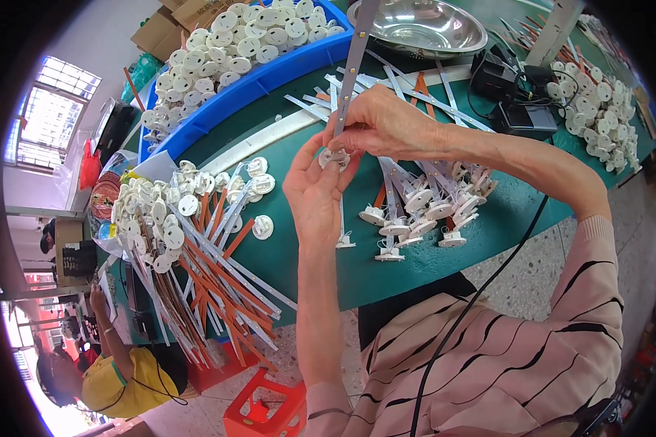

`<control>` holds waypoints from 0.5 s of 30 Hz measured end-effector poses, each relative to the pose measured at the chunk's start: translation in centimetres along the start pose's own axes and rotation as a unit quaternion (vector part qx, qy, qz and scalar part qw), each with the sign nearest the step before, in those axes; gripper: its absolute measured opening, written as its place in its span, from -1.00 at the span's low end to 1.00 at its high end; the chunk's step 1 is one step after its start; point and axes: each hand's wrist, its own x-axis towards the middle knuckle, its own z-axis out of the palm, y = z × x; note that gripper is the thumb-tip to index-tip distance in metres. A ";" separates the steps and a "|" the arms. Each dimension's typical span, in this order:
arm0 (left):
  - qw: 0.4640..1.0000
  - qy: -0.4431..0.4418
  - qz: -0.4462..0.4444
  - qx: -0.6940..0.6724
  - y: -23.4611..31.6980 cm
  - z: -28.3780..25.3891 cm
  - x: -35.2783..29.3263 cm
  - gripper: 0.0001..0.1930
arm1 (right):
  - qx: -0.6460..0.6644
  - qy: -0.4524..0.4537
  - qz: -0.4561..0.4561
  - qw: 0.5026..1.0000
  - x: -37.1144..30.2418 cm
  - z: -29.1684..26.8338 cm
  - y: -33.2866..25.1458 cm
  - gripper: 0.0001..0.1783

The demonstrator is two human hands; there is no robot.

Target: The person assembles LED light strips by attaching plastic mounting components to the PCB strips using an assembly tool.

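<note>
Toward the far edge of the dark-green worktable (280, 258) sits a round, shiny metal bowl (434, 33), and near the table's right end stands a boxy black plastic device (525, 120) with a cord. Brown cardboard boxes (157, 36) lie beyond the table, a bright barred window (55, 102) and a person in a yellow shirt (124, 382) are off to its left, and a red plastic stool (293, 399) stands by its near side.

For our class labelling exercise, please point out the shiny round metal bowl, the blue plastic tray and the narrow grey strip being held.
Shiny round metal bowl (431, 29): head view, bare inner surface.
Blue plastic tray (310, 60): head view, near wall.
Held narrow grey strip (354, 64): head view, middle of its visible length.
</note>
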 end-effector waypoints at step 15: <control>0.994 0.069 0.075 0.033 0.4 0.1 -0.7 -0.68 | -0.008 -0.002 -0.019 1.000 0.7 1.0 -0.6 -0.92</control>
